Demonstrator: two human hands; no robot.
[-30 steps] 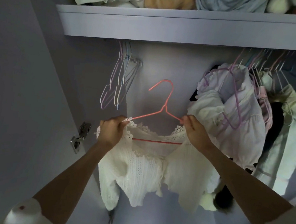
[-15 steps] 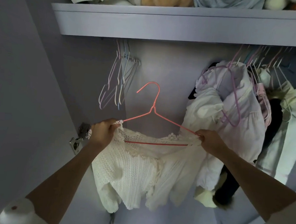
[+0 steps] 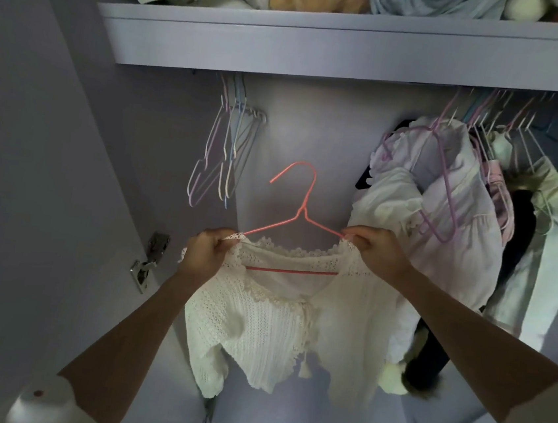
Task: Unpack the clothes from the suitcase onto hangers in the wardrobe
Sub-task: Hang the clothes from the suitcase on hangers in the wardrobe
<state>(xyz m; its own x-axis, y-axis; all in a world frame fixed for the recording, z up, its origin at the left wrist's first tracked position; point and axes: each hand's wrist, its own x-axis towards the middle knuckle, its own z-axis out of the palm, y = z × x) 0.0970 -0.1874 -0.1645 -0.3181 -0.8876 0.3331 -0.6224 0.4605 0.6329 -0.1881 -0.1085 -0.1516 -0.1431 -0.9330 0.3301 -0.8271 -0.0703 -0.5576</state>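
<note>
Left hand (image 3: pixel 205 255) and right hand (image 3: pixel 374 254) each close a pinching grip on a shoulder of the cream open-knit cardigan (image 3: pixel 279 328), lace-scalloped at the neckline, draped on a thin pink wire hanger (image 3: pixel 299 213) held before the wardrobe. The hook rises above and between both grips, unhung. Bare pastel wire hangers (image 3: pixel 223 157) dangle up-left of the left grip; pale soft hung garments (image 3: pixel 441 221) crowd just right of the right grip.

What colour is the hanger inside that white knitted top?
Coral pink hanger, seen best in the head view.
</note>
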